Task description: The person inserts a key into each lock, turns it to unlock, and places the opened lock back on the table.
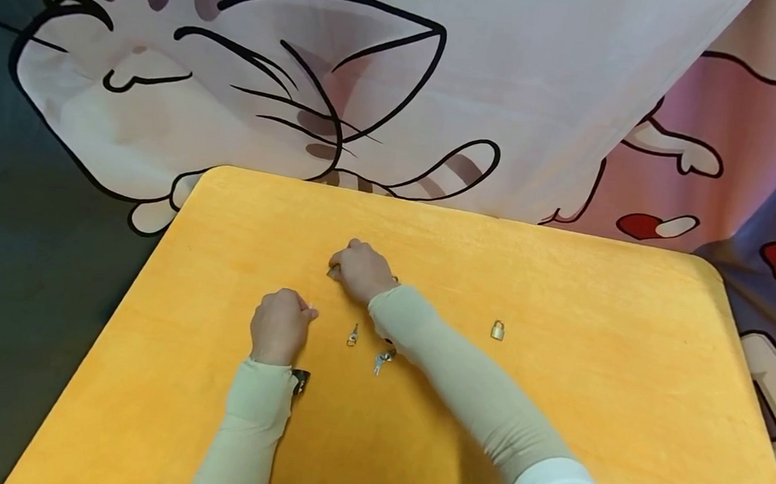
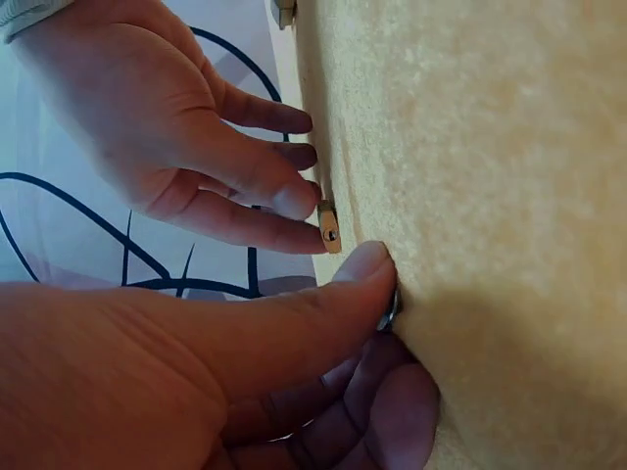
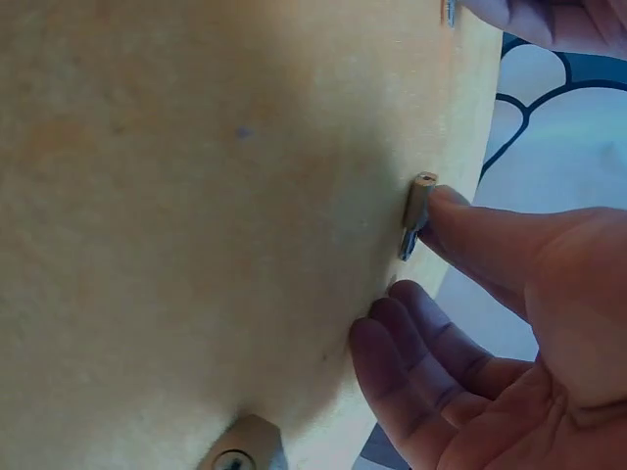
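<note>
My right hand (image 1: pixel 362 272) reaches across toward the far left of the table and pinches a small brass padlock (image 3: pixel 419 201) between thumb and index finger, close to the tabletop. Its keyhole end shows in the left wrist view, facing my left hand (image 1: pixel 280 327). My left hand, nearer me, holds a small silvery metal piece (image 2: pixel 391 311) between thumb and curled fingers; most of it is hidden, and I cannot tell its kind. Between the hands and my right forearm lie a small metal lock-like piece (image 1: pixel 352 336) and a bunch of small keys (image 1: pixel 382 360).
Another brass padlock (image 1: pixel 497 330) lies to the right of my right forearm. One more padlock (image 3: pixel 240 448) shows near the right hand in the right wrist view. The yellow table (image 1: pixel 595 418) ends at a cartoon-printed curtain (image 1: pixel 530 76) behind it.
</note>
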Demonstrator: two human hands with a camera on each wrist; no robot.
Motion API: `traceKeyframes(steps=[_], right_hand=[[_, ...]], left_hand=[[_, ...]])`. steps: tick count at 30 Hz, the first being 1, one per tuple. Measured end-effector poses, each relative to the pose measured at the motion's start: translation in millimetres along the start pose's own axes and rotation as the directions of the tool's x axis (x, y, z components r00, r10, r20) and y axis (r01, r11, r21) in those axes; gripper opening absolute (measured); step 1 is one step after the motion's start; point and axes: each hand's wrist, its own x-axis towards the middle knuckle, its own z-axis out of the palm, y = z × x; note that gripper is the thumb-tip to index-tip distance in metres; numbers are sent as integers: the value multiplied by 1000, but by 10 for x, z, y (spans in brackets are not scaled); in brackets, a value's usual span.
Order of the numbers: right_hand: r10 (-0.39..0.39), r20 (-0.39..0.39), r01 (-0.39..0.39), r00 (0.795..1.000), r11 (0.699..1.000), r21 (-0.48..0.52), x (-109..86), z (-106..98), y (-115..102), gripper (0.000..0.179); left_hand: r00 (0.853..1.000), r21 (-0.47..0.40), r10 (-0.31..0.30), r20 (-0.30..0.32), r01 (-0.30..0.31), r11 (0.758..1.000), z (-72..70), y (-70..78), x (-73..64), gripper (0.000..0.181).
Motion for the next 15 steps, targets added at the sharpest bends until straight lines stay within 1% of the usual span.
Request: traceKeyframes(steps=[5,9,12,15], right_hand=[[8,-14,-9,1000,999,-31,-2,7,20,20],[10,-1,-10,1000,999,-38,3,18,30,15],[8,0,-8,1000,1000,16,6,23,45,12],[11,-1,-11,1000,993,115,0,36,71,13]], left_hand=[[1000,8,-3,12,3,1000,13,34,-20,21],[1000,-13,-3,-13,3,1000,6,38,-40,21],[999,-26,6,-43,-7,1000,-16,28,-41,27],[997,-29,21,-72,-24,999,-37,22,-25,32]])
